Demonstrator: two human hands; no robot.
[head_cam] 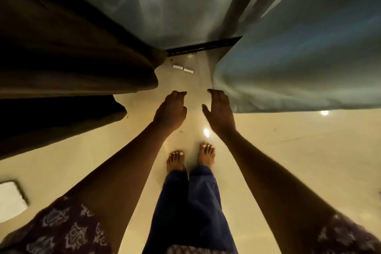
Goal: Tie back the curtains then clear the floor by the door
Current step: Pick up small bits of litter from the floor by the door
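A dark brown curtain (68, 51) hangs on the left and a grey-blue curtain (299, 64) on the right, with a gap between them. My left hand (171, 111) and my right hand (219, 109) reach forward into that gap above the floor, fingers loosely bent, holding nothing. The right hand's fingertips are close to the grey-blue curtain's lower edge; the left hand is apart from the brown curtain. Two small white cylinders (183, 69) lie on the floor by the door's dark threshold (202, 46).
Behind the gap is a glass door (175, 6) with reflections. The glossy cream floor (288, 150) stretches right. My bare feet (191, 156) stand just behind the hands. A white flat object (11, 200) lies at the left edge.
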